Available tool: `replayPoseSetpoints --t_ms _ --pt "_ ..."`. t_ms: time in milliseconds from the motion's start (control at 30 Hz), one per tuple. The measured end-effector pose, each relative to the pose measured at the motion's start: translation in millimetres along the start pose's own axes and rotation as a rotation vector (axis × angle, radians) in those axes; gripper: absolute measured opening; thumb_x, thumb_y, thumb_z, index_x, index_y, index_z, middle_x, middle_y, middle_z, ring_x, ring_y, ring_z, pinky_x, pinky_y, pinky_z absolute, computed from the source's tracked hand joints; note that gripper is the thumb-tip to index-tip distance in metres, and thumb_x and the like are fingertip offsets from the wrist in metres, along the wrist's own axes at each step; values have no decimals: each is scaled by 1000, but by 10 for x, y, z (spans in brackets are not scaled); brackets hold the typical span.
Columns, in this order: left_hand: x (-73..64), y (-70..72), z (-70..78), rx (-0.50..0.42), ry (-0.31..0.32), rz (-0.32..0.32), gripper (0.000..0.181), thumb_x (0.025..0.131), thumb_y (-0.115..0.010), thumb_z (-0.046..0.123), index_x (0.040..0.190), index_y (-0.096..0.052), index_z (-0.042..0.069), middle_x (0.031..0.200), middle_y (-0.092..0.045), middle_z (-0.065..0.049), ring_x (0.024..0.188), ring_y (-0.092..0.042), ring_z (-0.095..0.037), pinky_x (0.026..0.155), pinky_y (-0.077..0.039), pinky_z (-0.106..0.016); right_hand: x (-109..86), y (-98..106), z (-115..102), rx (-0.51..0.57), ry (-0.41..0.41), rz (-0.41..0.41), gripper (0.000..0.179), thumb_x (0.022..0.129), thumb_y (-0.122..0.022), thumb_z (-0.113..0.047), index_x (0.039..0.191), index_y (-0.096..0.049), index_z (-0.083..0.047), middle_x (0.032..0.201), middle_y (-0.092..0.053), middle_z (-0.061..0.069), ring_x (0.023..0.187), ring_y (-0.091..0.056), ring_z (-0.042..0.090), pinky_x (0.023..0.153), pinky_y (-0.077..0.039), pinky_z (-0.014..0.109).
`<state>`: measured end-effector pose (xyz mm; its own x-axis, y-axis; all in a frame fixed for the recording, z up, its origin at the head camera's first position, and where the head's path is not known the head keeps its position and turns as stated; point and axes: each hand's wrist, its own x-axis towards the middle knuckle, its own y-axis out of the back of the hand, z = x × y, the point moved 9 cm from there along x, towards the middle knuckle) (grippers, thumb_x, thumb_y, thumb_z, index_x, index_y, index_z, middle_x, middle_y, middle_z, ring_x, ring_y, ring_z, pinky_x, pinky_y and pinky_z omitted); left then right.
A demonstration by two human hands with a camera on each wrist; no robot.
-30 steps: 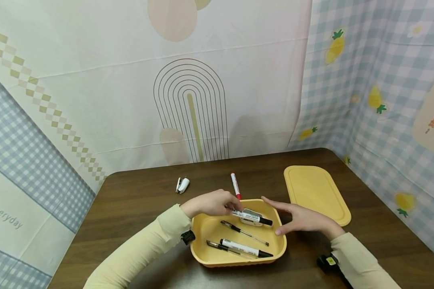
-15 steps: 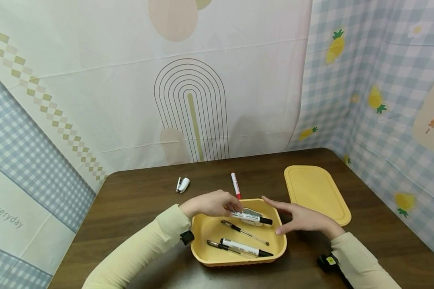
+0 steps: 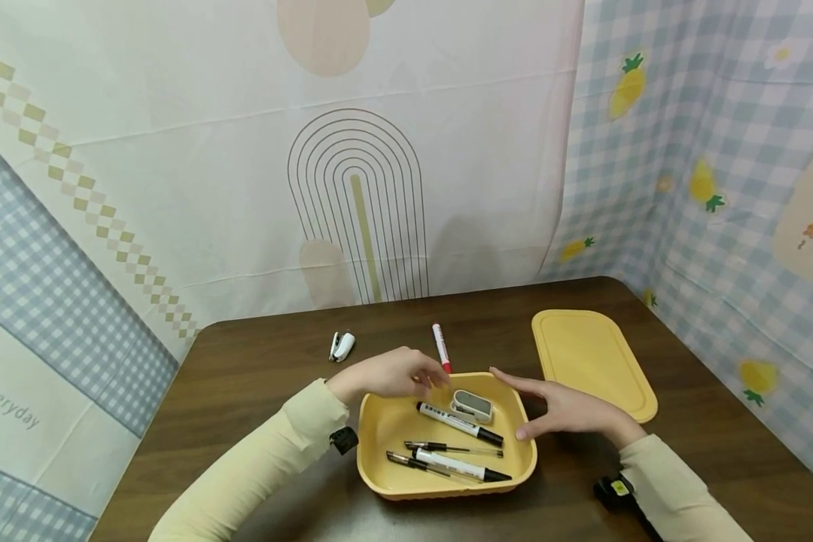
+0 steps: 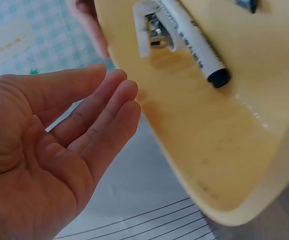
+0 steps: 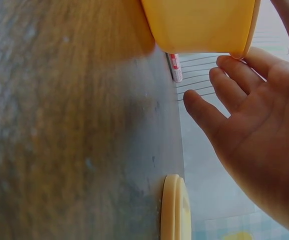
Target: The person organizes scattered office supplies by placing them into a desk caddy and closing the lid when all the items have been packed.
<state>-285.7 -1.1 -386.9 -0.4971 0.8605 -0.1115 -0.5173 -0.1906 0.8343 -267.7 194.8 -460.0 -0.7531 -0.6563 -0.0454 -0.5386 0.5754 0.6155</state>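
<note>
My left hand (image 3: 401,374) hovers at the back left rim of a yellow plastic box (image 3: 373,452), fingers loosely bent and holding nothing. In the left wrist view, its fingertips (image 4: 129,107) overlap the box's edge. A white marker with a black cap (image 3: 457,423) lies inside, beside a small white-and-grey oval object (image 3: 473,406) with metal parts. Nearer the front are a second black-capped marker (image 3: 450,464) and two clear pens with black grips, one being a pen (image 3: 440,447). My right hand (image 3: 569,406) spans the box's right back corner, fingers extended, thumb at the right rim.
Behind the box a white marker with a red cap (image 3: 441,348) lies on the dark wooden table (image 3: 264,376). A small white stapler (image 3: 342,346) is farther left. The yellow lid (image 3: 592,361) lies flat at the right. Patterned cloth (image 3: 501,150) hangs behind the table.
My left hand has let go of a black-capped marker, which now lies in the box, and has drawn slightly back. One pen has swung toward the front. The right hand stays put.
</note>
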Motion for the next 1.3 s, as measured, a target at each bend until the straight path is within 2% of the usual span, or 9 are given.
replayPoseSetpoints --t_ms 167,400,633,767,833,900,1133,1233,1300 --pt "-22 165 47 -34 -19 43 32 98 -61 -1 129 -67 3 120 -71 -13 110 -67 -23 92 -52 -26 -3 4 8 -6 -2 3 90 88 -79 -29 160 -26 -33 162 -28 -9 146 -28 25 114 -27 55" --pt "-53 499 43 -90 24 186 31 98 -62 8 128 -69 14 115 -71 5 104 -65 -4 90 -52 -26 2 11 10 -9 12 1 89 89 -79 -29 161 -26 -32 163 -28 -9 146 -29 22 115 -28 41" --pt "-34 863 55 -88 10 304 29 100 -62 12 129 -68 14 121 -70 0 111 -65 -13 92 -52 -30 7 18 7 0 11 -2 88 89 -78 -27 161 -26 -31 163 -28 -9 146 -28 22 114 -28 43" --pt "-2 1000 21 -100 -8 350 29 101 -61 12 129 -68 12 122 -69 -2 112 -64 -13 94 -52 -32 -4 12 11 3 6 -4 88 89 -78 -28 160 -27 -32 163 -28 -9 146 -28 20 114 -28 34" --pt "21 1042 -20 -100 -6 366 29 102 -61 13 130 -67 13 124 -68 -3 113 -64 -13 97 -50 -34 -12 8 18 11 -1 -7 88 89 -78 -27 160 -27 -32 163 -28 -10 146 -28 19 112 -28 27" --pt "42 1073 -68 -104 5 383 29 102 -61 14 130 -67 14 125 -68 -2 114 -63 -15 100 -49 -36 -16 7 24 21 -5 -7 87 89 -78 -26 160 -28 -32 163 -28 -9 146 -28 19 112 -28 27" --pt "171 1065 -277 -74 56 384 29 102 -61 16 130 -67 17 126 -66 3 118 -60 -19 103 -47 -39 -14 -35 43 38 -6 -28 88 90 -77 -26 161 -25 -30 164 -26 -7 147 -24 29 112 -24 63" --pt "244 1047 -340 -36 56 367 30 101 -62 14 131 -67 14 129 -65 -1 120 -59 -22 103 -46 -39 -8 -32 40 43 -2 -29 88 91 -77 -25 161 -25 -29 164 -25 -6 147 -24 29 112 -23 65" --pt "298 1032 -374 -12 50 352 31 101 -62 12 132 -66 12 130 -64 -4 121 -58 -24 101 -47 -39 -1 -15 35 39 -3 -22 88 90 -77 -25 161 -25 -29 164 -26 -8 147 -25 27 113 -25 60"
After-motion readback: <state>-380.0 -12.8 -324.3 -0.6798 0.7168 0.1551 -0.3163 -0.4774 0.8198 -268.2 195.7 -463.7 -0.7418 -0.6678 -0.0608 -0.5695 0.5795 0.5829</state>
